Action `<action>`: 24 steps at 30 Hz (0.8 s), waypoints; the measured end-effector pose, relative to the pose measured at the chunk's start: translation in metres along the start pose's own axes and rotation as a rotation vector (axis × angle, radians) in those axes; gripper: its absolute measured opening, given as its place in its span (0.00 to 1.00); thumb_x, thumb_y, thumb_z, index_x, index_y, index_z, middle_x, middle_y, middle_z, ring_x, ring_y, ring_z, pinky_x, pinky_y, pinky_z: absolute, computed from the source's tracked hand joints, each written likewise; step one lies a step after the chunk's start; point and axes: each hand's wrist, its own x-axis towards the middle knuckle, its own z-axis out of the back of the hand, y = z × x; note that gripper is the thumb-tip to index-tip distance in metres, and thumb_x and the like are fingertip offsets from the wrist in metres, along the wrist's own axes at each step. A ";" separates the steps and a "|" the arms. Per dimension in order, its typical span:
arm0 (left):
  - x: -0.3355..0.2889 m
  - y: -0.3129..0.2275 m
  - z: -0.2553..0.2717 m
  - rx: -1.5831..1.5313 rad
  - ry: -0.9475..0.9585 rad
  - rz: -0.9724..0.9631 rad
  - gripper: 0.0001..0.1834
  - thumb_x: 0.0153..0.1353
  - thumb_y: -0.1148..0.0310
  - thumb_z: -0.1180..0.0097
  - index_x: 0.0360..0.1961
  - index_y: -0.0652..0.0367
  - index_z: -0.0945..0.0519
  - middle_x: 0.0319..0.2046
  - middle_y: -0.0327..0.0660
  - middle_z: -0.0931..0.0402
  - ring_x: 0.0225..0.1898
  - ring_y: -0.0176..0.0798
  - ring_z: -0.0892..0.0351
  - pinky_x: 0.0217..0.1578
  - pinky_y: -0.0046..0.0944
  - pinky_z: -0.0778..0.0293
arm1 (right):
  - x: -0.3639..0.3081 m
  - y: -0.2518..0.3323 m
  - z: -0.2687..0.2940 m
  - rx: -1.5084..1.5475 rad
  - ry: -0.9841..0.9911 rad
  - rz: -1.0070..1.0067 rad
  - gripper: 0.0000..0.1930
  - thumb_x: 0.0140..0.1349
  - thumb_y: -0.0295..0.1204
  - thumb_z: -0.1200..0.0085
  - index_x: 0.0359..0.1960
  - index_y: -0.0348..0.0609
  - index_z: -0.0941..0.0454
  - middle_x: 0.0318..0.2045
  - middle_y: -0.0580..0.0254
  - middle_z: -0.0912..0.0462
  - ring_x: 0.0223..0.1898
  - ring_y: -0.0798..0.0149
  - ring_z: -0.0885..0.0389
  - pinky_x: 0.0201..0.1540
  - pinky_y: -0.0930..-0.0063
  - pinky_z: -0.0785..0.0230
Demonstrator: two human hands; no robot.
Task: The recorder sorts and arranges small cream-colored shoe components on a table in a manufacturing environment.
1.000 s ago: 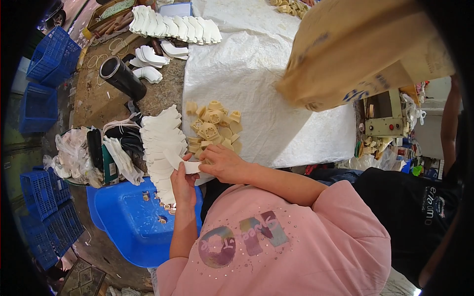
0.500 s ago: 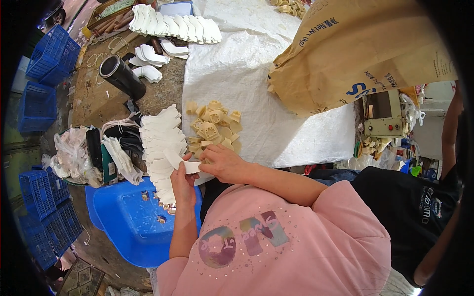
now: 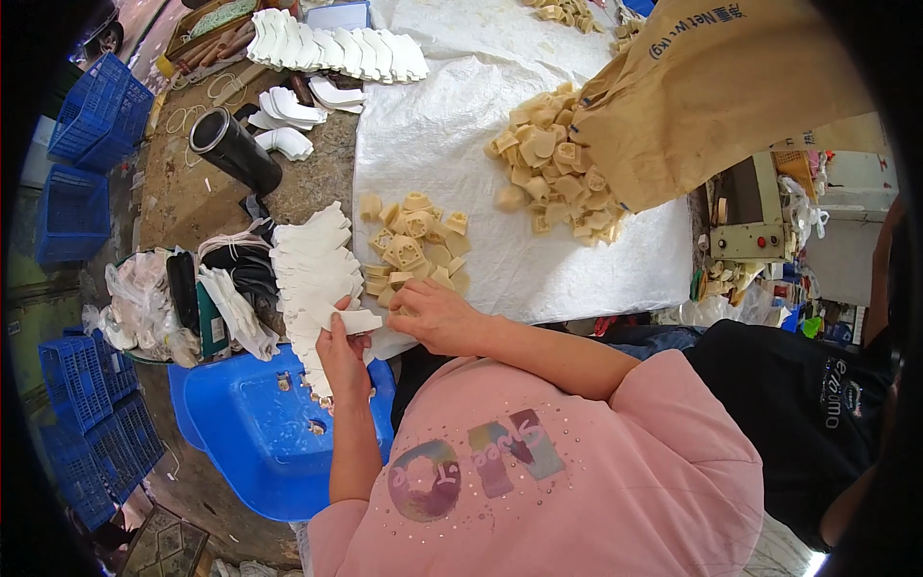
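The left grip (image 3: 343,354) pinches a curved white piece (image 3: 360,321) jutting toward three o'clock, while the right grip (image 3: 435,317) curls just beyond its end (whether around anything, I cannot tell). From the left grip, overlapping white pieces (image 3: 312,252) lie at eleven o'clock, beige parts (image 3: 415,245) at one.

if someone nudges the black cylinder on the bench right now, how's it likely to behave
The black cylinder would probably tip under a push up high, as it stands tall on a narrow base. Once over, it would likely roll, given its smooth round side. It looks stiff, since it keeps a clean tube shape; its weight can't be told.
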 end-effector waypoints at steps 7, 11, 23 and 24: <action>0.010 -0.008 0.017 -0.035 -0.129 -0.129 0.16 0.71 0.66 0.60 0.52 0.63 0.26 0.33 0.42 0.22 0.25 0.30 0.26 0.21 0.28 0.34 | -0.003 -0.001 -0.001 0.028 -0.025 -0.013 0.11 0.44 0.23 0.45 0.32 0.47 0.23 0.39 0.63 0.27 0.46 0.59 0.31 0.44 0.66 0.36; 0.013 -0.013 0.020 -0.024 -0.230 -0.110 0.16 0.71 0.65 0.57 0.52 0.63 0.26 0.29 0.40 0.23 0.21 0.27 0.29 0.18 0.26 0.37 | -0.004 -0.002 -0.001 0.045 -0.034 -0.016 0.11 0.44 0.22 0.46 0.32 0.46 0.23 0.40 0.62 0.26 0.47 0.58 0.31 0.45 0.65 0.36; 0.021 -0.016 0.033 -0.038 -0.291 -0.115 0.17 0.71 0.64 0.57 0.54 0.64 0.29 0.28 0.40 0.24 0.19 0.26 0.33 0.16 0.26 0.41 | -0.006 -0.005 -0.002 0.058 -0.024 -0.039 0.10 0.44 0.22 0.47 0.31 0.46 0.24 0.40 0.62 0.27 0.46 0.57 0.30 0.45 0.65 0.36; 0.021 -0.017 0.033 -0.036 -0.287 -0.114 0.17 0.71 0.64 0.57 0.54 0.64 0.29 0.28 0.40 0.24 0.19 0.26 0.33 0.16 0.26 0.41 | -0.007 -0.005 -0.002 0.056 -0.027 -0.042 0.10 0.44 0.22 0.47 0.31 0.46 0.24 0.40 0.62 0.27 0.46 0.57 0.30 0.45 0.65 0.36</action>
